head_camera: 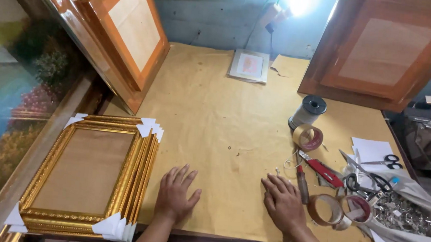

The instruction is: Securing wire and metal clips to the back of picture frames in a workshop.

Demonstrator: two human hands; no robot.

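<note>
On the tan paper-covered workbench (pixel 225 127), your left hand (pixel 175 194) lies flat, fingers spread, holding nothing, just right of the stack of ornate gold picture frames (pixel 88 175), your right hand (pixel 283 203) equally flat and empty farther right; keep both palms pressing evenly.

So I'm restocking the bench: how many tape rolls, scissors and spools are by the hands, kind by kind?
Tape rolls: 3, one below the spool, two beside the right hand
Scissors: 2, one on white paper, one nearer the front
Wire spool: 1
Total: 6
The left hand lies flat on bare brown paper.
</note>
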